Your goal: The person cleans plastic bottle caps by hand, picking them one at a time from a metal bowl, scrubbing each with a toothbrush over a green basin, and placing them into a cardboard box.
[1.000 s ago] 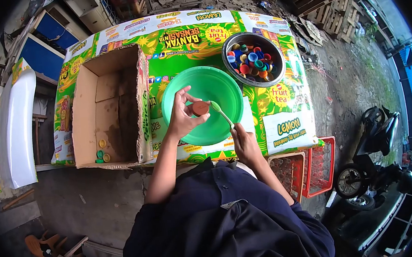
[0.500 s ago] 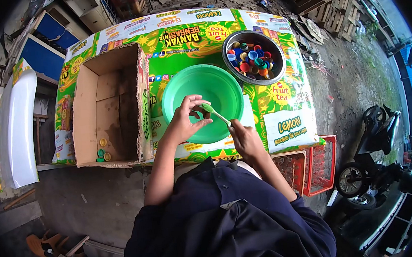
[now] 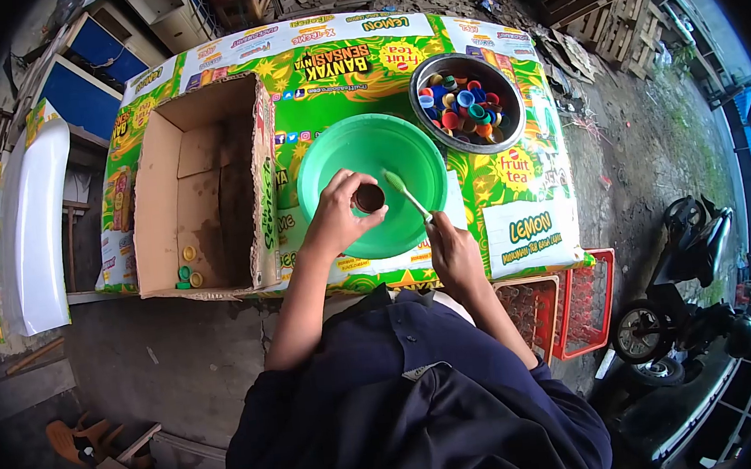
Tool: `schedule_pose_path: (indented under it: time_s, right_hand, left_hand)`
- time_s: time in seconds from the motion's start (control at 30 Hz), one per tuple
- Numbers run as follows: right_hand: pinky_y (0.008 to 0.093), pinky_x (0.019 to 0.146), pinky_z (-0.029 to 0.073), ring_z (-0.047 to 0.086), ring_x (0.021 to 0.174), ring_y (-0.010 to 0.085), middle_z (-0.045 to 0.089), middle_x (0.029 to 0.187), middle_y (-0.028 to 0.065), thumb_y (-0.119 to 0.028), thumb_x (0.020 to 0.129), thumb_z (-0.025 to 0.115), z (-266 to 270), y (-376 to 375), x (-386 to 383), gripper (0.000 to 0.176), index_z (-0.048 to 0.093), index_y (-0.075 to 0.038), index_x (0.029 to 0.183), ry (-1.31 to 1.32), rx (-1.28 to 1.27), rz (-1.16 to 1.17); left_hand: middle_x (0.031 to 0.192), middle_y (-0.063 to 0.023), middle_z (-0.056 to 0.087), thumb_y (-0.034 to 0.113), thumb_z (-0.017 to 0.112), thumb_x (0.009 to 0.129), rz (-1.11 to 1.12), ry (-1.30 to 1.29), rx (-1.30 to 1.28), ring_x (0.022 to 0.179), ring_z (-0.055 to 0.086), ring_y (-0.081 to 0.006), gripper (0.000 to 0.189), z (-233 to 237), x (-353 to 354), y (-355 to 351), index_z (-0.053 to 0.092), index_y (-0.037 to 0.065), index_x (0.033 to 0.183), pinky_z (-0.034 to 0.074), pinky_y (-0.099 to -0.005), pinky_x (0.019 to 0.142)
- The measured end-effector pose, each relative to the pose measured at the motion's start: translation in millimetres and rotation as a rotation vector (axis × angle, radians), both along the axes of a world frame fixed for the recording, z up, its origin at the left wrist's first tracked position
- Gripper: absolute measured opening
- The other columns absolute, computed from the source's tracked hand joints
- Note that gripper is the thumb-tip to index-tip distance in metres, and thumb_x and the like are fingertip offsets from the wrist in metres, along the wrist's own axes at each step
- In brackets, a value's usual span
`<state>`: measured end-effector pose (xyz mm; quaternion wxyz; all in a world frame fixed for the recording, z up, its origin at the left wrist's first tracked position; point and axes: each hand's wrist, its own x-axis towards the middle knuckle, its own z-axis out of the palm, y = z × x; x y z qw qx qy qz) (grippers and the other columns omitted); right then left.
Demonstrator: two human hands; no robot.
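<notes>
My left hand (image 3: 338, 216) pinches a dark brown bottle cap (image 3: 370, 198) by its edge, over the green basin (image 3: 316, 164). Its open side faces up. My right hand (image 3: 455, 250) is closed round the handle of a brush (image 3: 408, 198) with pale green bristles. The brush head is just right of the cap, apart from it, above the basin. Behind the basin on the right, a metal bowl (image 3: 517, 115) holds several coloured caps (image 3: 466, 99).
An open cardboard box (image 3: 158, 200) stands at the left of the covered table (image 3: 328, 105), with several yellow and green caps (image 3: 189, 252) inside. Red crates (image 3: 587, 305) sit beyond the near right edge. A motorcycle (image 3: 669, 325) is further right.
The brush has moved away from the cap, to the right. The cap in my left hand has turned and now shows its open side.
</notes>
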<state>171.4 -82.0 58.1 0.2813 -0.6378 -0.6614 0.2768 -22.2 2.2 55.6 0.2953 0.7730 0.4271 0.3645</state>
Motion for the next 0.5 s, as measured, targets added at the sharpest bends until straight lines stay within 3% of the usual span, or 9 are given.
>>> schedule_pose_path:
  time_s: [0.2,0.3,0.5]
  right_hand:
    - [0.0492,0.049,0.041,0.056,0.055,0.0402,0.056,0.061,0.0213,-0.02,0.088,0.048,-2,-1,3,0.017,0.048,-0.008,0.101,-0.031,0.0,0.071]
    - [0.0494,0.049,0.041,0.056,0.056,0.0406,0.056,0.061,0.0208,-0.02,0.088,0.048,-7,1,3,0.016,0.047,-0.009,0.1,-0.082,-0.073,0.077]
    - [0.0486,0.048,0.041,0.055,0.056,0.0406,0.057,0.062,0.0211,-0.02,0.089,0.047,-4,4,0,0.014,0.047,-0.009,0.097,-0.038,-0.029,0.144]
  left_hand:
    - [0.085,-0.0094,0.054,0.008,0.071,0.067,-0.002,0.014,0.0,0.073,0.056,-0.0202,0.039,3,2,-1,0.056,0.003,0.103,0.048,-0.031,0.069]
    - [0.088,-0.009,0.057,0.006,0.071,0.068,0.012,-0.078,-0.17,0.076,0.059,-0.019,0.04,12,3,-2,0.055,0.002,0.105,0.049,-0.0297,0.071]
    - [0.094,-0.0108,0.06,0.011,0.073,0.07,-0.116,-0.213,-0.133,0.081,0.061,-0.0201,0.042,-10,-2,5,0.052,0.002,0.106,0.051,-0.03,0.07]
